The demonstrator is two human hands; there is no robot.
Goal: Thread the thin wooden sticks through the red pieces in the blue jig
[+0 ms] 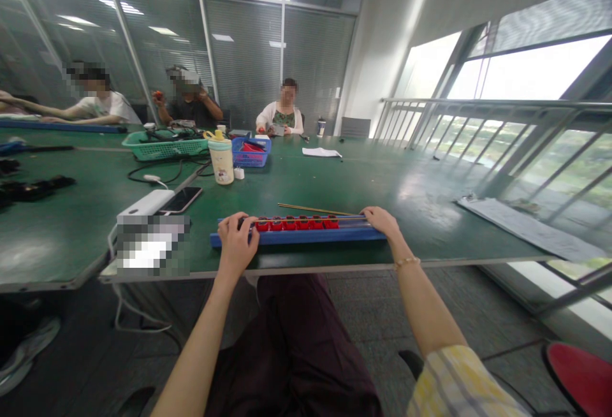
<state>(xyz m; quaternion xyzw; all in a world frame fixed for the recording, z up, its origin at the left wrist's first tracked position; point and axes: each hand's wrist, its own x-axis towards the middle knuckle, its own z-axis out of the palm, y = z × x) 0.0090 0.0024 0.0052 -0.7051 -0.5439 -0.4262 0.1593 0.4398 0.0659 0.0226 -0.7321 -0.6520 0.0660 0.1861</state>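
Observation:
A long blue rail-shaped holder point(296, 237) lies along the table's front edge. Several small red parts point(287, 223) sit in a row in it, more to the left than the right. One thin brass-coloured rod point(352, 216) runs along the top of the holder towards its right end. My left hand point(236, 241) is curled over the holder's left end, with a dark piece partly hidden by its fingers. At the opposite end, my right hand point(381, 220) closes over the holder's corner, its fingertips at the rod's end. Another thin rod point(301, 206) rests on the table just behind.
Left of the holder are a white power bank point(146, 203), a phone point(184, 200) and cables. Farther back stand a cup point(222, 162), a green basket point(165, 146) and a blue basket point(252, 159). Papers point(530, 222) lie at right. Several people sit across the table.

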